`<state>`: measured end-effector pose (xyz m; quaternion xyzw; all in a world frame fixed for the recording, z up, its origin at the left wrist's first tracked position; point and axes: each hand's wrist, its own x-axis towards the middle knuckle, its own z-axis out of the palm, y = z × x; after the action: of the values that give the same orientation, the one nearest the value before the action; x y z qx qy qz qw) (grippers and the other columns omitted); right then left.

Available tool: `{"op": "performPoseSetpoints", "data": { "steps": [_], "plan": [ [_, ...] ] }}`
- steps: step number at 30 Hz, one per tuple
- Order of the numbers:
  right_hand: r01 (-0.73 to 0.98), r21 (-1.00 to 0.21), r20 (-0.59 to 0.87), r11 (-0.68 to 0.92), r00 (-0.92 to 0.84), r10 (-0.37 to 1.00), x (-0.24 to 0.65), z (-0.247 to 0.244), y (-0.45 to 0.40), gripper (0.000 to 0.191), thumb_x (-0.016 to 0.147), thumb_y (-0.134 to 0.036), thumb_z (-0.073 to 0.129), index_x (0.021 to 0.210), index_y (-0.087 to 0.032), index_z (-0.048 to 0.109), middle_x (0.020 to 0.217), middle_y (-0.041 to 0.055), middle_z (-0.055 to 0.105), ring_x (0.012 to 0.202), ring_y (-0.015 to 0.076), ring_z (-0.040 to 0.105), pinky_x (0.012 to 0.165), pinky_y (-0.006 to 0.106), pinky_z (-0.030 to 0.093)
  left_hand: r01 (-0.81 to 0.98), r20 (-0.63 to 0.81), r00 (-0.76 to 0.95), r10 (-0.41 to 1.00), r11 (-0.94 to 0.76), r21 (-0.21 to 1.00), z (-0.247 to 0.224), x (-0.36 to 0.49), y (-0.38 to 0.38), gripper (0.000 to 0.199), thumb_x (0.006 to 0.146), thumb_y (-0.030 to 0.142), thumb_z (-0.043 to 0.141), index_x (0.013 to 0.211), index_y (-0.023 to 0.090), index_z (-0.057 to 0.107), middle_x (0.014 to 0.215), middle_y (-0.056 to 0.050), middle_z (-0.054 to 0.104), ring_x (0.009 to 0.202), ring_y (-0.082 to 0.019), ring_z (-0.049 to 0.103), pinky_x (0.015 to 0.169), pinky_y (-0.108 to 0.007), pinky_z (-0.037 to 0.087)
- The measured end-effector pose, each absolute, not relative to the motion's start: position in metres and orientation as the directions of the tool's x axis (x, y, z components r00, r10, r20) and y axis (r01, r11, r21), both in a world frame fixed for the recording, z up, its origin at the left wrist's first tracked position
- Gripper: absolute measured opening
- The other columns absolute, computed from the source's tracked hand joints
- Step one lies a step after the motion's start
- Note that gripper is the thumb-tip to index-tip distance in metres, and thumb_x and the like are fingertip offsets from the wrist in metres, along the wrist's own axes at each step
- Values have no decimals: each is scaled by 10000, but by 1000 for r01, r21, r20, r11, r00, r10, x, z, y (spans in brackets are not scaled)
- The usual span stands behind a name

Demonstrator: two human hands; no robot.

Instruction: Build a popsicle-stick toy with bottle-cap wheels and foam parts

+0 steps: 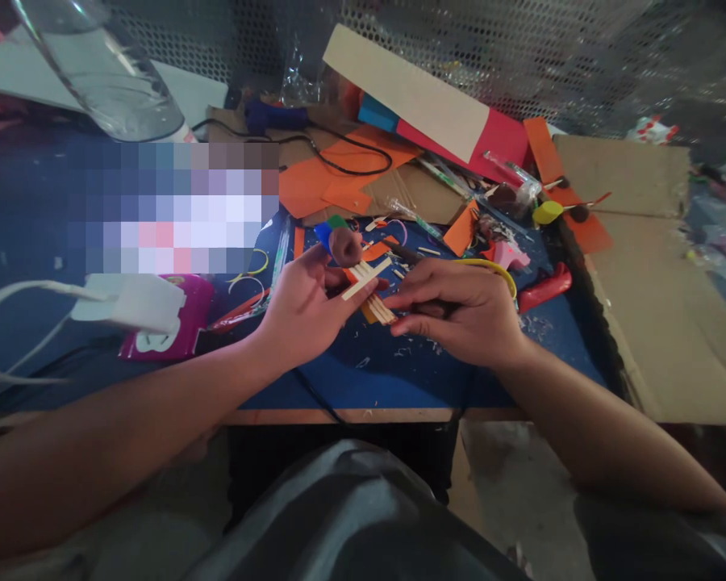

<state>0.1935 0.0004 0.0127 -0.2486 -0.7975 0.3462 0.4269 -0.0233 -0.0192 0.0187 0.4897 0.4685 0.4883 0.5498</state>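
Note:
My left hand (299, 311) is closed around a small piece made of pale wooden craft sticks (381, 311), several side by side with one stick (367, 279) lying crosswise on top under the thumb. A brown tube-like part (344, 246) stands at its upper end, with blue (323, 234) and green bits beside it. My right hand (469, 315) is closed, thumb and fingertip pinching the lower end of the sticks. A dark slender object (402, 250) sticks out past the right fingers; its kind is unclear, and the palm is hidden.
A purple power socket (197, 303) with a white plug (130, 303) stands left, a water bottle (112, 77) behind it. Orange paper (339, 161), coloured card and scraps crowd the back. Yellow-handled and red items (545, 288) lie right, beside cardboard (671, 298). A pixelated patch hides part.

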Motion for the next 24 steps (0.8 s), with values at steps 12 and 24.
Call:
{"op": "performPoseSetpoints", "data": {
  "steps": [12,24],
  "plan": [
    [104,-626,628,773,-520,579,192,14,1,240,885,-266,920,1124,-280,899,871,28,819,748,125,760,726,244,650,63,106,102,989,-113,992,-1,-29,-18,328,906,334,846,1162,210,683,1081,-59,810,874,-199,785,702,-283,623],
    [87,-883,413,461,-321,852,197,17,2,168,780,-271,992,923,-321,918,814,23,785,682,127,653,526,271,480,-29,-2,57,998,4,1000,11,-30,-19,268,818,353,943,913,149,796,930,-82,880,547,-91,639,482,-219,490]
  ]
}}
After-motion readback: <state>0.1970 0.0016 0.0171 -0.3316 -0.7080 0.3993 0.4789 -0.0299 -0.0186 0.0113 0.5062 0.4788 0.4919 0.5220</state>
